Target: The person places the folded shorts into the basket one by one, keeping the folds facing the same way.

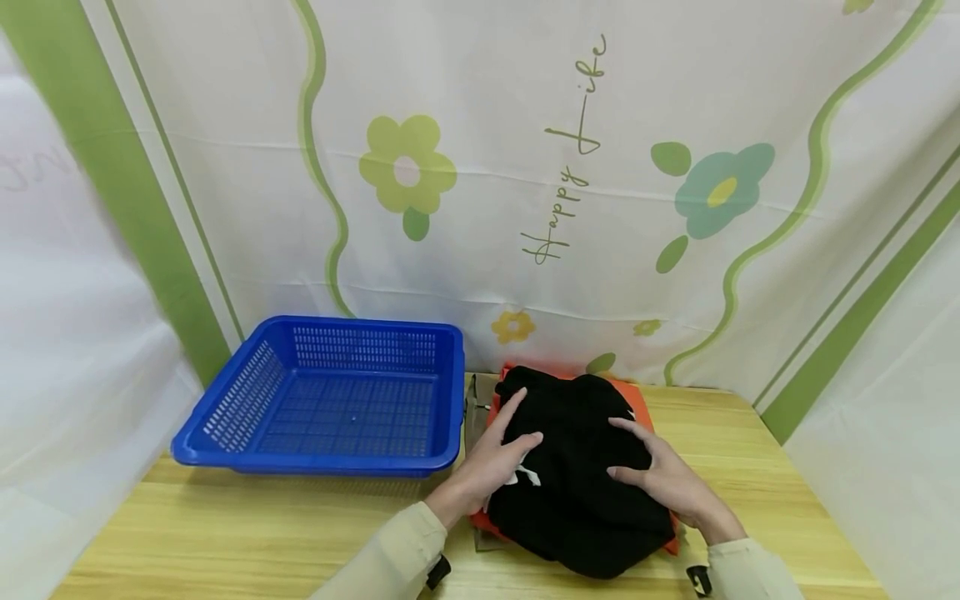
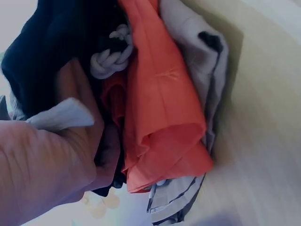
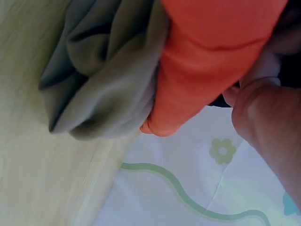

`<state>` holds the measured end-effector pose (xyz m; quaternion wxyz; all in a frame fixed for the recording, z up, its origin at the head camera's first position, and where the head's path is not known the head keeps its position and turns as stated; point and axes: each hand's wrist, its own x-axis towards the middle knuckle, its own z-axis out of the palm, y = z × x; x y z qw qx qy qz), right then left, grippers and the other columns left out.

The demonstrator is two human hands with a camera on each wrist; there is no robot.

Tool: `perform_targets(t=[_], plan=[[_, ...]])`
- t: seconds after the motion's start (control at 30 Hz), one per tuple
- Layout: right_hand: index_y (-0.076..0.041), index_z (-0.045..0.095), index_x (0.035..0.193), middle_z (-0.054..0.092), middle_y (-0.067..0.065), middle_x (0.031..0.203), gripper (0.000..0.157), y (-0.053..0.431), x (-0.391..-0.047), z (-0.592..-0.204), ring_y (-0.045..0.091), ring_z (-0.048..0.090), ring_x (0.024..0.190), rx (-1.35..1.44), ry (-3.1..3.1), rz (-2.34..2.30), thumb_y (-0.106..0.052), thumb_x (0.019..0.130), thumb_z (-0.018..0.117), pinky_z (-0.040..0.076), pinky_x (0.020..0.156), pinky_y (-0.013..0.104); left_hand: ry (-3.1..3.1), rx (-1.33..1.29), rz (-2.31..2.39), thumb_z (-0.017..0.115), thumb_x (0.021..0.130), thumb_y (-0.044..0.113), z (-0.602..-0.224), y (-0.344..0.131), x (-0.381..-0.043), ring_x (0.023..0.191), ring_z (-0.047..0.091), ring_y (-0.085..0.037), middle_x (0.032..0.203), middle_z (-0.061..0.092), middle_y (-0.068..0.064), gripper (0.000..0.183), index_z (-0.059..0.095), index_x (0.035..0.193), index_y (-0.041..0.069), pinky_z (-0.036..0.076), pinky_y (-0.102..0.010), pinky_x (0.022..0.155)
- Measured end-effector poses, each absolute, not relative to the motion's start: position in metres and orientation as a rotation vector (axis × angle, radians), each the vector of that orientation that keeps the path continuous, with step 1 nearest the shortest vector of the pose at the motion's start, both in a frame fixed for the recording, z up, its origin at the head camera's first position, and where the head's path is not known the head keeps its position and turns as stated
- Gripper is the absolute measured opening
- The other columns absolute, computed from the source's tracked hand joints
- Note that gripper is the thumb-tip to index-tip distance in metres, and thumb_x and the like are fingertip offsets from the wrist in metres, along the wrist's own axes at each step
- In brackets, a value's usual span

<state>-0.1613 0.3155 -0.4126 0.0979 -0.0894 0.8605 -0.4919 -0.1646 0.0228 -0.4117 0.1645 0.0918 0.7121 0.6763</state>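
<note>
A folded black garment [image 1: 573, 467] with a white print lies on top of a pile of clothes. My left hand [image 1: 487, 471] holds its left side, thumb on top and other fingers curled in at the edge. On the opposite side my right hand [image 1: 671, 483] grips it, thumb over the cloth, fingers partly hidden below. Beneath it is an orange garment [image 2: 164, 94], its folded edges showing on both sides. A grey-brown garment [image 3: 113, 89] sits at the bottom against the table. A pale braided cord [image 2: 112, 54] shows beside the black cloth in the left wrist view.
Left of the pile stands a blue plastic basket [image 1: 322, 460] with slotted walls and nothing in it. The wooden table [image 1: 247, 525] reaches back to a white curtain [image 1: 480, 200] with printed flowers, which also hangs along both sides.
</note>
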Motion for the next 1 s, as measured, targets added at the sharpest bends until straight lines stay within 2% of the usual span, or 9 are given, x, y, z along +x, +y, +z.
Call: perform_targets(t=[0.03,0.13,0.17,0.27,0.43,0.57,0.7,0.87,1.0], plan=[[-0.009,0.036,0.156,0.017,0.025,0.163,0.077,0.3156,-0.1614,-0.4126,0.049,0.013,0.148,-0.264,2.542,-1.456,-0.018,0.091,0.077,0.02,0.112,0.07,2.035,0.278,1.911,0.06,0.102,0.038,-0.4115,0.0227,-0.1648,0.132,0.045,-0.042,0.165,0.024,-0.004,0.062,0.032,0.157,0.044,0.038,-0.065,0.103],[-0.007,0.038,0.155,0.018,0.026,0.163,0.076,0.316,-0.1611,-0.412,0.05,0.009,0.149,-0.247,2.518,-1.454,-0.019,0.091,0.077,0.02,0.112,0.071,2.066,0.301,1.876,0.062,0.099,0.03,-0.4114,0.0224,-0.1654,0.12,0.053,-0.037,0.158,0.035,-0.006,0.053,0.047,0.15,0.037,0.043,-0.057,0.097],[-0.006,0.038,0.155,0.017,0.026,0.163,0.076,0.3163,-0.161,-0.4118,0.05,0.008,0.149,-0.238,2.506,-1.456,-0.02,0.091,0.077,0.019,0.112,0.071,2.076,0.296,1.87,0.063,0.098,0.029,-0.4114,0.0222,-0.1655,0.13,0.047,-0.034,0.157,0.037,-0.006,0.05,0.051,0.146,0.035,0.04,-0.058,0.102],[-0.005,0.038,0.155,0.015,0.027,0.163,0.076,0.3174,-0.1607,-0.4116,0.051,0.005,0.149,-0.215,2.477,-1.459,-0.021,0.092,0.077,0.02,0.111,0.072,2.094,0.289,1.862,0.064,0.098,0.033,-0.4119,0.0221,-0.1651,0.126,0.047,-0.03,0.147,0.044,-0.006,0.032,0.059,0.129,0.029,0.04,-0.054,0.099],[-0.006,0.039,0.155,0.018,0.027,0.163,0.074,0.3193,-0.1615,-0.4127,0.051,0.008,0.149,-0.204,2.473,-1.452,-0.024,0.093,0.075,0.025,0.111,0.07,2.109,0.303,1.851,0.065,0.099,0.043,-0.4137,0.0222,-0.1646,0.106,0.051,-0.027,0.131,0.05,-0.007,0.027,0.057,0.114,0.022,0.04,-0.047,0.085],[-0.01,0.037,0.157,0.022,0.027,0.162,0.076,0.3214,-0.1631,-0.4153,0.049,0.018,0.147,-0.199,2.459,-1.481,-0.023,0.093,0.076,0.034,0.109,0.061,2.106,0.3,1.855,0.066,0.098,0.037,-0.414,0.023,-0.1668,0.103,0.054,-0.025,0.132,0.051,-0.007,0.029,0.059,0.123,0.024,0.043,-0.046,0.086],[-0.012,0.031,0.16,0.018,0.027,0.163,0.082,0.3238,-0.165,-0.419,0.049,0.022,0.146,-0.192,2.414,-1.523,-0.02,0.092,0.077,0.043,0.105,0.052,2.084,0.295,1.848,0.065,0.097,0.031,-0.4124,0.024,-0.1679,0.128,0.051,-0.032,0.151,0.044,-0.007,0.047,0.056,0.144,0.031,0.042,-0.056,0.102],[-0.011,0.028,0.16,0.01,0.026,0.165,0.086,0.3251,-0.1652,-0.4212,0.05,0.007,0.149,-0.225,2.444,-1.486,-0.018,0.091,0.078,0.026,0.111,0.066,2.056,0.301,1.841,0.062,0.1,0.036,-0.4133,0.0236,-0.1674,0.138,0.04,-0.034,0.159,0.036,-0.007,0.055,0.047,0.153,0.032,0.035,-0.06,0.108],[-0.01,0.028,0.16,0.013,0.026,0.165,0.087,0.3229,-0.1637,-0.4168,0.05,0.007,0.149,-0.272,2.515,-1.463,-0.019,0.09,0.078,0.019,0.112,0.071,2.064,0.308,1.876,0.062,0.101,0.042,-0.4139,0.0229,-0.1656,0.14,0.039,-0.037,0.161,0.032,-0.01,0.054,0.049,0.152,0.03,0.036,-0.063,0.106]])
